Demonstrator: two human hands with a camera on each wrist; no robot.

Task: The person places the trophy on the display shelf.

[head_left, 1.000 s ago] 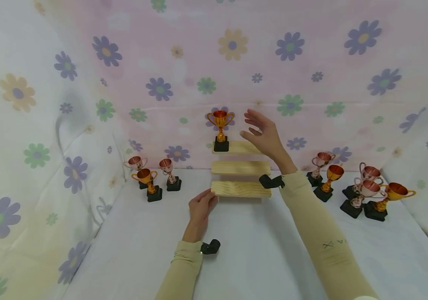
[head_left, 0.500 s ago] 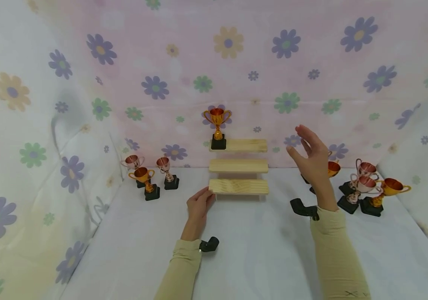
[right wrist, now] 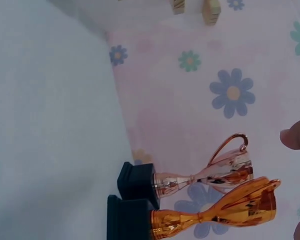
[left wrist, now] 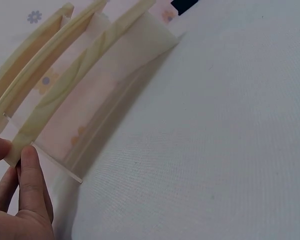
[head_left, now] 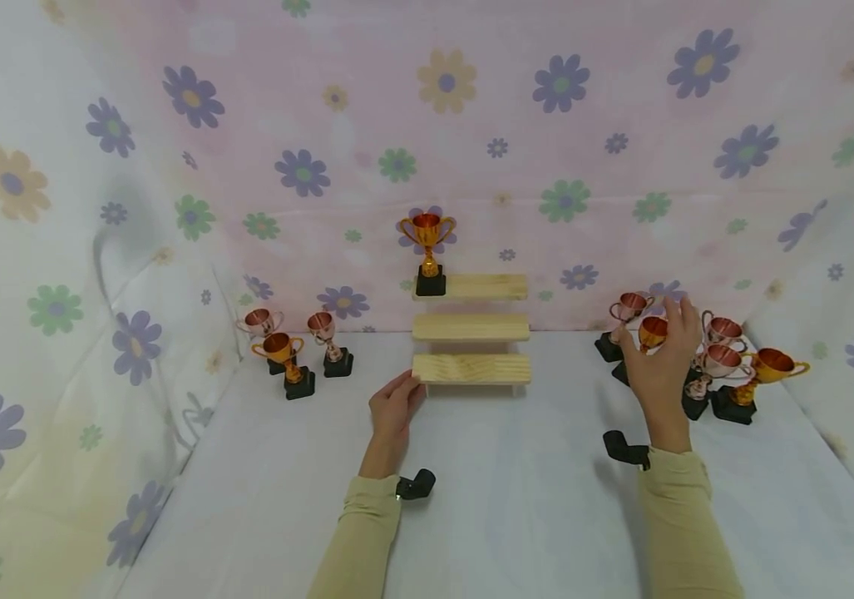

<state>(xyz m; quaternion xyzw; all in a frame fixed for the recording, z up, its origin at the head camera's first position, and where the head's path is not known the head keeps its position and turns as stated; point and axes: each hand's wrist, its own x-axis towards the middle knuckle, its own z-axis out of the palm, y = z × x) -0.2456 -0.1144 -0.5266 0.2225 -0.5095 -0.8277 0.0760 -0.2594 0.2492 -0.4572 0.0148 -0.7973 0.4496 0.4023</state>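
Note:
My left hand (head_left: 391, 416) pinches the left end of the lowest board of a three-tier wooden display stand (head_left: 471, 369). In the left wrist view the thumb lies on one face of the board and the fingers (left wrist: 31, 180) on the other. A gold trophy cup (head_left: 428, 237) with a black base stands upright at the left end of the top tier. At the right, my right hand (head_left: 659, 374) hovers by a gold trophy (right wrist: 230, 207), thumb and fingers apart, holding nothing. A rose-gold trophy (right wrist: 227, 170) stands right beside that one. My hand partly hides the gold trophy in the head view.
Several more trophies stand at the right, among them a gold one (head_left: 771, 366) and a rose-gold one (head_left: 722, 362). On the left are a gold trophy (head_left: 279, 348) and two rose-gold trophies (head_left: 322, 327). A flowered cloth (head_left: 486, 100) hangs behind the white table (head_left: 486, 499).
My right hand has moved from beside the top-tier gold trophy, right and down to the trophies on the right. The left hand has stayed on the stand.

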